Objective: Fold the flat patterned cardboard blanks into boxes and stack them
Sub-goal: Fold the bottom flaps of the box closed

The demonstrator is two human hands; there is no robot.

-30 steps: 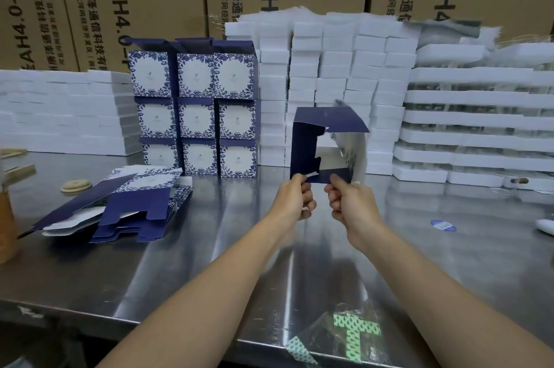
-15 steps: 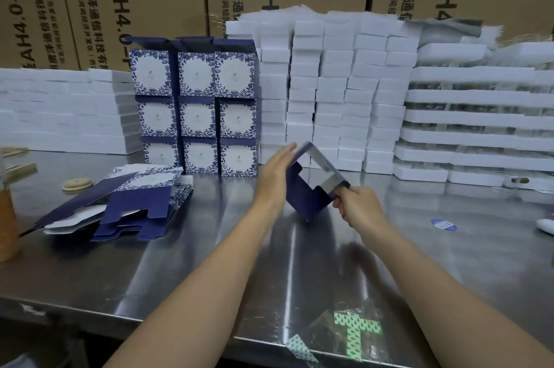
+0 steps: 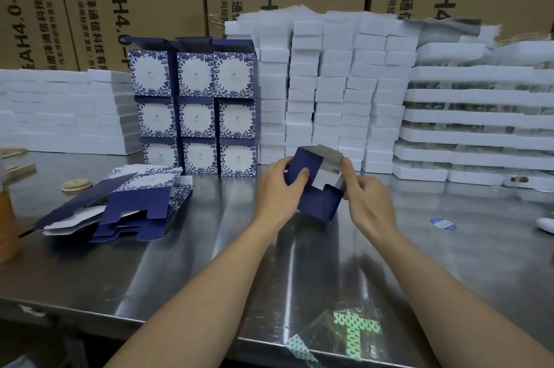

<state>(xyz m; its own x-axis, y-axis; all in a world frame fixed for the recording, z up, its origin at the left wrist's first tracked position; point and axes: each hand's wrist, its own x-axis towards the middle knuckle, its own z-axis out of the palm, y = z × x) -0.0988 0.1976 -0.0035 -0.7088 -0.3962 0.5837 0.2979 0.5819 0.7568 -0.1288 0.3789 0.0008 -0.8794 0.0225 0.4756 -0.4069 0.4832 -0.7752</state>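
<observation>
A pile of flat blanks is lying toward the left edge of the steel table. Behind it, folded boxes are standing stacked three high near the back edge. At the table's middle, the left hand is gripping a half-formed blue box, its thumb pressing a flap, and the right hand is clasping the box's right wall.
</observation>
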